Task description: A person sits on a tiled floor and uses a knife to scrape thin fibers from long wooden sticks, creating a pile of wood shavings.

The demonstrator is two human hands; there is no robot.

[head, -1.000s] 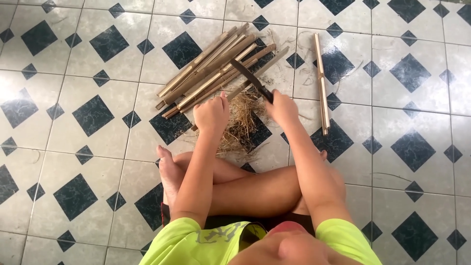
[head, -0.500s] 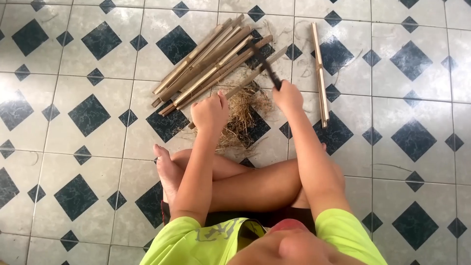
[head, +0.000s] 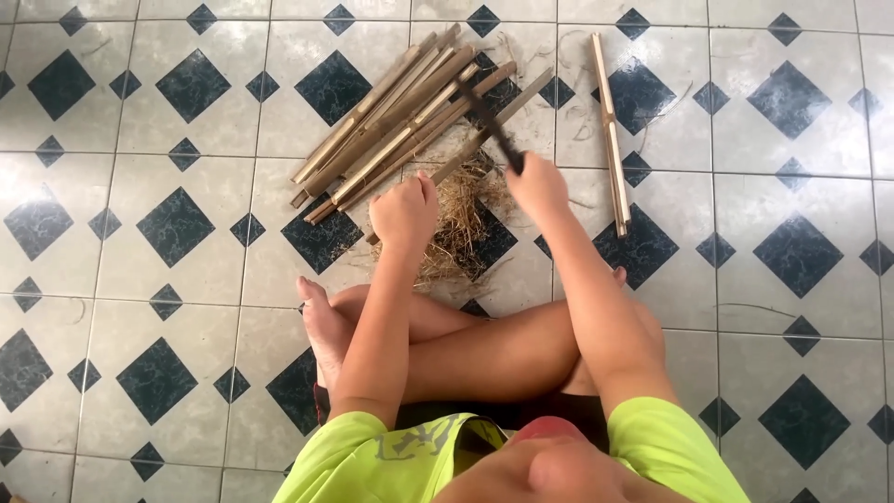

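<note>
1. A dark-bladed knife (head: 491, 119) is gripped in the closed right hand (head: 535, 186), over the bamboo strips (head: 400, 116)
2. One strip is clasped by the left hand (head: 402, 212), above the shavings (head: 456, 228)

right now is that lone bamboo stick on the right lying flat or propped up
Lying flat: the lone bamboo stick rests along the tiled floor, apart from the bamboo pile.

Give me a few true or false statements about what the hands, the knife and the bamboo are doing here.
1. The right hand grips a dark knife. True.
2. The left hand is open and flat on the tile. False: it is closed around a bamboo strip.
3. One bamboo strip lies apart, right of the bundle. True.
4. The shavings sit on a table. False: they lie on the tiled floor.
</note>
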